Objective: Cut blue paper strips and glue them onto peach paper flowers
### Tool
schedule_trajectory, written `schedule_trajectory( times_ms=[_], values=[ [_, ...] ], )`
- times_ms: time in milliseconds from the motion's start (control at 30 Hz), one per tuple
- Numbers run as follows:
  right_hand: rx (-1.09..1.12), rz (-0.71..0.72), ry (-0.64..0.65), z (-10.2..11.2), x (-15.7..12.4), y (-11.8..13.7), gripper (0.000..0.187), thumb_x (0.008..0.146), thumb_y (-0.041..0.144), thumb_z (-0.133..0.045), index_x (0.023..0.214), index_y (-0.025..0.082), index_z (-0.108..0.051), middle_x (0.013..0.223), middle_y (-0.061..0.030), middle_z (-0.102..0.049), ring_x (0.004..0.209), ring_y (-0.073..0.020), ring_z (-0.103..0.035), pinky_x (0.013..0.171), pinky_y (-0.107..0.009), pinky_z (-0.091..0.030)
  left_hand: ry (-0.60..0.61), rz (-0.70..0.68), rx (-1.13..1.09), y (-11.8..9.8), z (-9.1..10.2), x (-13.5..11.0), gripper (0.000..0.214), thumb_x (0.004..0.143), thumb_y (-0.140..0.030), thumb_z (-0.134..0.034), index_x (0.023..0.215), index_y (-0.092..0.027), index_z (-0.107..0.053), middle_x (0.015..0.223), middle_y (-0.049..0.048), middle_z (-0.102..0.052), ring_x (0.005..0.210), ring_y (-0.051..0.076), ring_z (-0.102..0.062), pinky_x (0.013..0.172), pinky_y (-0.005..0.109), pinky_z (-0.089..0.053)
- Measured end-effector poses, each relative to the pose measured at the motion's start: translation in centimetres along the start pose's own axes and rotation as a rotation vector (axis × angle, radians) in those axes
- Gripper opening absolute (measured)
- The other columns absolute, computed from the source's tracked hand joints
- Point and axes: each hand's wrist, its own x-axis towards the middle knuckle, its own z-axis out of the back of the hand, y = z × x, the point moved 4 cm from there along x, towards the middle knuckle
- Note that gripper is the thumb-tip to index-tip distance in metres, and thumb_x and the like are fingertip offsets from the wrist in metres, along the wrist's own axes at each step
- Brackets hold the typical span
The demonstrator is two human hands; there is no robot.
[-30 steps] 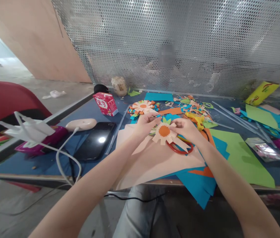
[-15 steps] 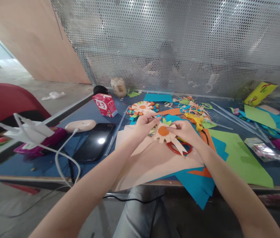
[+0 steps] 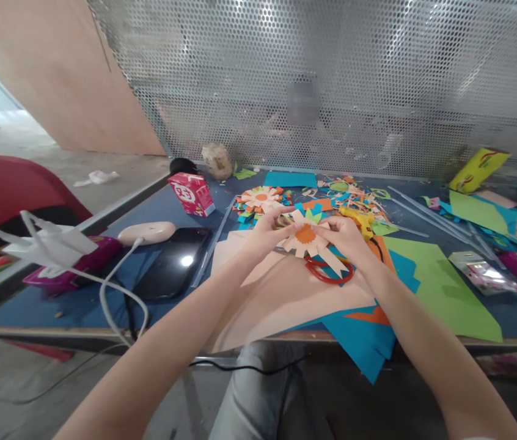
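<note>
Between my two hands is a paper flower (image 3: 305,234) with an orange centre, cream fringed petals and some blue and green paper behind it. My left hand (image 3: 273,231) pinches its left side, and my right hand (image 3: 341,234) pinches its right side, thumb at the orange centre. A cream strip with a notched end hangs from the flower's lower right. Just under it lie red-handled scissors (image 3: 329,274), blades hidden. Below both hands is a large cream paper sheet (image 3: 258,305). Another fringed flower (image 3: 261,197) rests beyond my left hand.
A yellow glue gun (image 3: 363,223) and paper scraps (image 3: 348,192) lie behind my right hand. Left are a phone (image 3: 173,263), a red drink carton (image 3: 191,194) and a cabled power strip (image 3: 75,260). Green sheets (image 3: 442,287) are at right; perforated metal (image 3: 258,79) closes the back.
My left hand has come onto the flower's left petals, thumb near the centre. The flower is turned slightly, its blue and green back parts showing more.
</note>
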Motion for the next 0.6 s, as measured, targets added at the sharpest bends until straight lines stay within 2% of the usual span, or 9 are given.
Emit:
schedule_trajectory(
  times_ms=[167,267,333,433,500,600],
  values=[
    [0.001,-0.036,0.046,-0.3,0.1,-0.4,0.029,0.067,0.045,-0.06,0.059,0.018,-0.052,0.056,0.0011,-0.057,0.052,-0.0127,-0.054,0.053,-0.025,-0.044,-0.062,-0.025,0.064,0.1,0.3,0.2,0.039,0.056,-0.037,-0.074,0.084,-0.015,-0.059,0.06,-0.0053,-0.051,0.052,0.005,-0.046,0.048,0.017,-0.036],
    [-0.023,-0.011,0.043,-0.1,0.2,-0.4,0.028,0.067,0.044,-0.06,0.058,0.018,-0.052,0.055,0.0006,-0.058,0.052,-0.0133,-0.054,0.053,-0.026,-0.045,-0.049,-0.007,0.051,0.4,0.3,0.5,0.038,0.056,-0.04,-0.073,0.079,-0.014,-0.059,0.057,-0.0045,-0.053,0.05,0.006,-0.047,0.047,0.018,-0.037],
    [-0.028,0.01,-0.056,0.7,0.4,-0.4,0.028,0.065,0.044,-0.061,0.057,0.019,-0.051,0.052,0.0011,-0.056,0.05,-0.0133,-0.053,0.05,-0.026,-0.043,-0.067,-0.003,0.016,0.5,0.7,0.8,0.039,0.06,-0.045,-0.069,0.082,-0.014,-0.059,0.061,-0.0013,-0.059,0.054,0.009,-0.053,0.049,0.02,-0.041],
    [0.056,0.043,-0.274,2.8,0.9,-0.4,0.028,0.065,0.046,-0.059,0.06,0.02,-0.051,0.052,0.0018,-0.054,0.049,-0.0136,-0.052,0.049,-0.026,-0.043,-0.151,-0.069,0.015,0.3,2.1,1.4,0.04,0.066,-0.046,-0.062,0.09,-0.015,-0.058,0.08,0.0065,-0.067,0.07,0.016,-0.063,0.055,0.025,-0.047],
    [0.135,0.056,-0.373,4.1,1.3,-0.7,0.028,0.064,0.047,-0.059,0.063,0.02,-0.051,0.054,0.0015,-0.055,0.051,-0.0141,-0.054,0.051,-0.027,-0.045,-0.219,-0.134,0.144,0.3,3.3,1.7,0.036,0.064,-0.039,-0.065,0.09,-0.015,-0.058,0.081,0.0073,-0.068,0.074,0.016,-0.064,0.064,0.027,-0.048],
    [0.218,0.04,-0.449,5.3,2.0,-1.5,0.028,0.061,0.046,-0.061,0.066,0.02,-0.053,0.058,0.0009,-0.056,0.055,-0.0143,-0.055,0.053,-0.027,-0.047,-0.186,-0.204,0.441,0.8,3.9,2.0,0.029,0.064,-0.032,-0.065,0.088,-0.016,-0.06,0.083,0.0078,-0.068,0.077,0.018,-0.063,0.072,0.031,-0.048]
  ],
)
